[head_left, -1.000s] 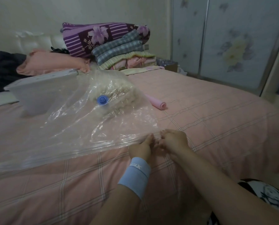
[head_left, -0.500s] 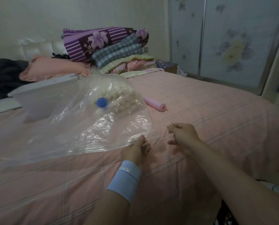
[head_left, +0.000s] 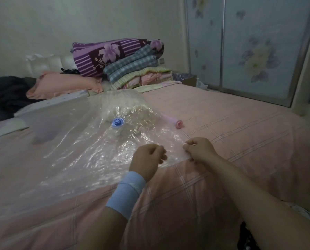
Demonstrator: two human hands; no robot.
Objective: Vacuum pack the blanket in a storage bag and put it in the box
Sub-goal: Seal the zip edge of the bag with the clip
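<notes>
A pink checked bed (head_left: 249, 145) fills the head view, with a floral wardrobe (head_left: 249, 51) at 1 o'clock and a stack of folded bedding (head_left: 129, 65) against the wall at 12. The clear bag (head_left: 89, 156) lies flat across the bed from the centre out toward 8 o'clock. The cream blanket (head_left: 132, 107) is bunched deep inside at its far end, leaving the near half empty, probably so the mouth can be closed without fabric in the way. The blue valve (head_left: 117, 122) faces up on top of the bag, where a pump could reach it. A pink roll (head_left: 176, 122) lies just beside the bag at 2 o'clock from the valve. The white box (head_left: 51, 105) waits at 10 o'clock, partly behind the plastic. Both hands work at the bag's near edge. The right hand (head_left: 199, 150) pinches the corner of the mouth between thumb and curled fingers, seemingly to hold it taut. The left hand (head_left: 147, 159), above a blue wristband (head_left: 126, 190), sits at 9 o'clock from it with its fingers curled tight, but whether it grips plastic cannot be told. The sealing looks to be the step in hand, with the air not yet drawn out.
</notes>
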